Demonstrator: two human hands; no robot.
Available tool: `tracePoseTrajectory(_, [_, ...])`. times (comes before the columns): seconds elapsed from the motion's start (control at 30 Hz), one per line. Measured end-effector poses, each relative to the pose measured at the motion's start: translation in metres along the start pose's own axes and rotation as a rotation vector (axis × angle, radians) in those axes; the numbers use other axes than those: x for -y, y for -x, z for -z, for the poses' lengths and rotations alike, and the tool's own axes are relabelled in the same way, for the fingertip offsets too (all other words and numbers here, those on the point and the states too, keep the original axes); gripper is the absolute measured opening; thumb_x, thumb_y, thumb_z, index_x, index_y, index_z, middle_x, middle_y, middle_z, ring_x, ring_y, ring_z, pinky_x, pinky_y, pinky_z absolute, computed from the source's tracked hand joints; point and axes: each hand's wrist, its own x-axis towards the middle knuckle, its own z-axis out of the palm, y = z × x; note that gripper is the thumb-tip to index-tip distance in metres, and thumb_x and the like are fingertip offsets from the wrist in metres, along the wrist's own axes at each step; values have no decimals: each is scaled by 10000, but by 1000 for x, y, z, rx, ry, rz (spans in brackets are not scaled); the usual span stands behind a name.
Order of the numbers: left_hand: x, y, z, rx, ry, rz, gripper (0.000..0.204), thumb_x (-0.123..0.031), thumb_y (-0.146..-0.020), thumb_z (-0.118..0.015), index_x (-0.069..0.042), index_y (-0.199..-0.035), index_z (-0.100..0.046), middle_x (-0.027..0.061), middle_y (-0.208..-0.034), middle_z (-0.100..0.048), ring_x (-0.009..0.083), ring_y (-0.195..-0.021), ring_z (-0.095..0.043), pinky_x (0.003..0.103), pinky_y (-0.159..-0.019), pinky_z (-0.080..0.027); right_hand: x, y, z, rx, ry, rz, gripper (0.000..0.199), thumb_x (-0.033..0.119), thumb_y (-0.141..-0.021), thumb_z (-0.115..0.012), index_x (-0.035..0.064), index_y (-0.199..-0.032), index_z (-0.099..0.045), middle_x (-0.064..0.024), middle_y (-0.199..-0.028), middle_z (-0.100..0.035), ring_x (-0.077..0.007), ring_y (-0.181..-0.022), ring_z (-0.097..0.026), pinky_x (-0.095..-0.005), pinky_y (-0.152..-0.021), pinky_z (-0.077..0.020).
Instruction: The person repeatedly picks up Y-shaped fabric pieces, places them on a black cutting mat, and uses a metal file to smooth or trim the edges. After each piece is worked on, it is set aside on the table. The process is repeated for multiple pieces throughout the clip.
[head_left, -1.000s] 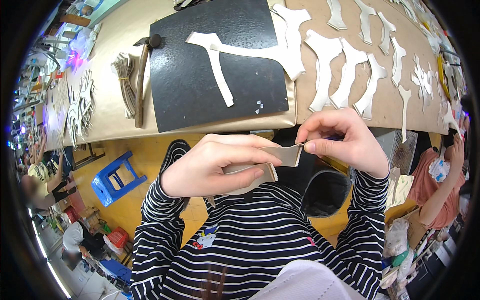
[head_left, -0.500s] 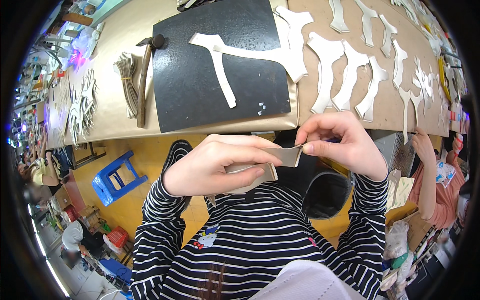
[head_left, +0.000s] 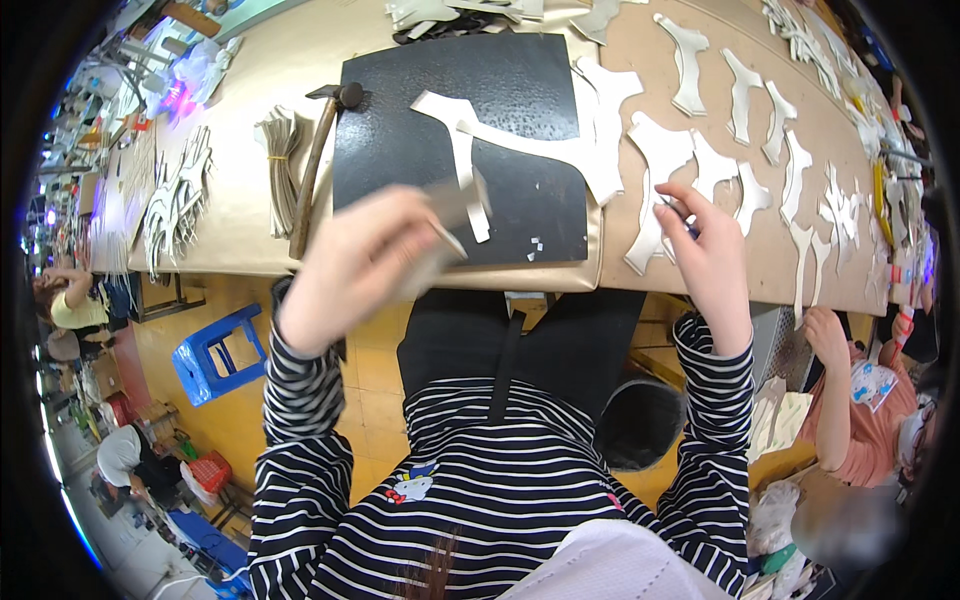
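My left hand (head_left: 360,260), blurred by motion, is over the near left part of the black mat (head_left: 385,95). Its fingers are closed on grey-beige strips (head_left: 455,205), whose ends stick out past the fingertips. On the mat lies a white Y-shaped cut piece (head_left: 530,143) with a long arm, and part of it is behind the strips. My right hand (head_left: 708,250) hovers by the curved white cut pieces (head_left: 660,145) at the right. Its thumb and fingers are closed round a small dark object (head_left: 680,208), mostly hidden.
Left of the mat lie a hammer (head_left: 318,165) and a banded bundle of strips (head_left: 281,170). Several white pieces (head_left: 688,65) are spread over the right side of the table. A blue stool (head_left: 220,355) and a black bin (head_left: 640,425) stand below. At the right, another person's arm (head_left: 828,350) shows.
My hands have moved apart and up from my lap to over the table, the left carrying the strips. The right hand has let go of the strip's edge.
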Motion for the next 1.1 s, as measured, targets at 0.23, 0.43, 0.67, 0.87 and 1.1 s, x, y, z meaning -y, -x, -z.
tracePoseTrajectory(0.23, [89,-33,22,-72,-442,40,131,-146,-989,-542,-27,-1016,-589,143,-1030,-621,344,-997,-597,410,-874,-464,-55,-36,-35,-59,327,88,274,182,-865,-724,43,-1100,-701,-140,-974,-696,-325,-917,-648,-394,-810,-514])
tracePoseTrajectory(0.43, [92,-33,9,-379,-517,-106,99,-89,-951,-582,-5,-1003,-580,116,-1041,-621,295,-1016,-592,380,-932,-452,-24,-44,-60,-207,233,310,333,106,-862,-706,41,-1187,-668,-124,-1207,-620,-343,-1098,-573,-419,-972,-455])
tracePoseTrajectory(0.67, [77,-13,-18,-260,-77,-38,243,-60,-929,-626,-43,-1162,-694,113,-859,-608,270,-810,-599,356,-734,-451,11,-63,-84,76,162,156,374,101,-850,-737,34,-1208,-654,-128,-1127,-641,-319,-1000,-624,-393,-870,-495])
tracePoseTrajectory(0.87, [98,-11,-66,-320,-256,-30,246,-140,-904,-672,-88,-1144,-659,42,-933,-610,235,-877,-588,360,-795,-420,31,-46,-69,77,-667,-141,178,32,-926,-643,-9,-1084,-573,-104,-997,-659,-180,-715,-681,-308,-626,-562])
tracePoseTrajectory(1.1, [100,3,-76,-483,-329,14,255,-152,-808,-741,-114,-1053,-677,8,-1134,-630,233,-1079,-584,400,-977,-416,67,-15,-129,514,-1519,-314,272,122,-907,-635,54,-1131,-498,-228,-1259,-604,-371,-1259,-562,-485,-1132,-410])
